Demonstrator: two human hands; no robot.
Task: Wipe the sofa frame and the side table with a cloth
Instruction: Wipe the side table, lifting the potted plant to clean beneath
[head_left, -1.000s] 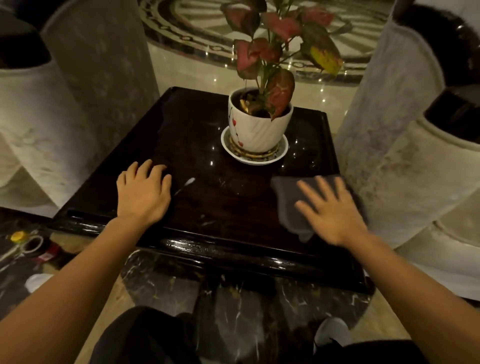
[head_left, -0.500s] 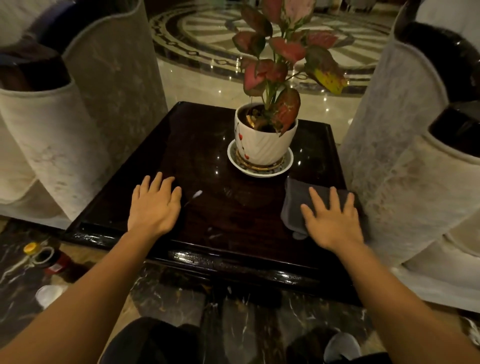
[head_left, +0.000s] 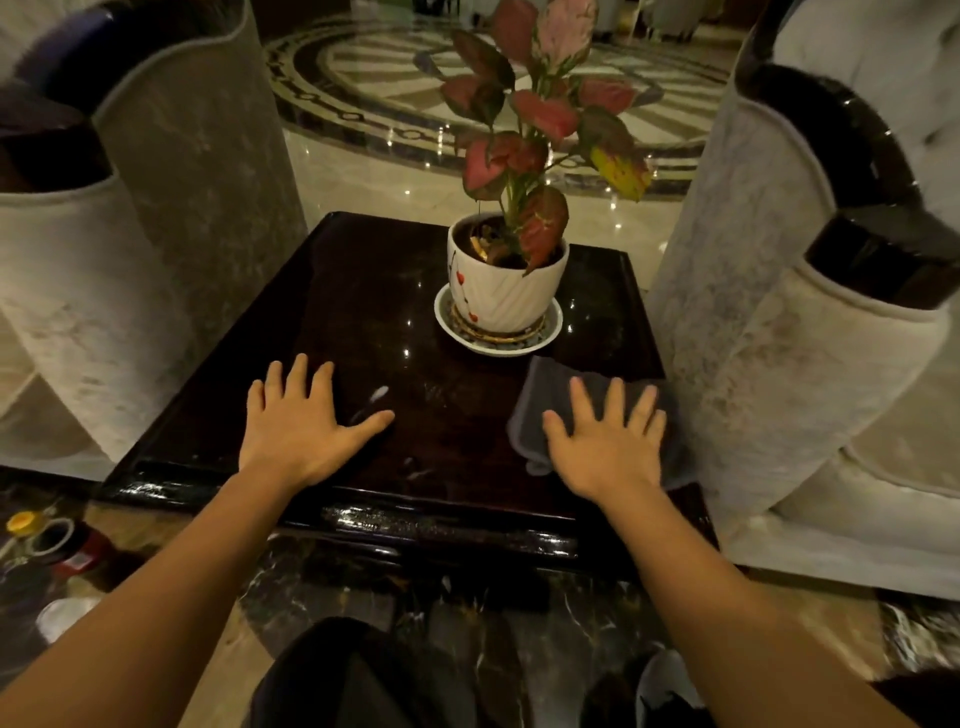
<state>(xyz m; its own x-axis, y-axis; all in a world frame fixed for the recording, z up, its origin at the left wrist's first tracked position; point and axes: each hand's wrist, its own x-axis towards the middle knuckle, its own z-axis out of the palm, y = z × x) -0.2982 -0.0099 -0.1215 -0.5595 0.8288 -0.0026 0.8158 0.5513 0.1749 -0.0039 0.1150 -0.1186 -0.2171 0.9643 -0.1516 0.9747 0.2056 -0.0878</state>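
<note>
Your right hand (head_left: 605, 441) lay flat, grip wide, on the soft, light grey cloth (head_left: 540, 405), which looked likely to bunch on the glossy surface (head_left: 363, 312) unless pressed.

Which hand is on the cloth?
The right hand. It presses flat on the grey cloth near the plant pot, while the left hand rests on the bare dark table.
</note>
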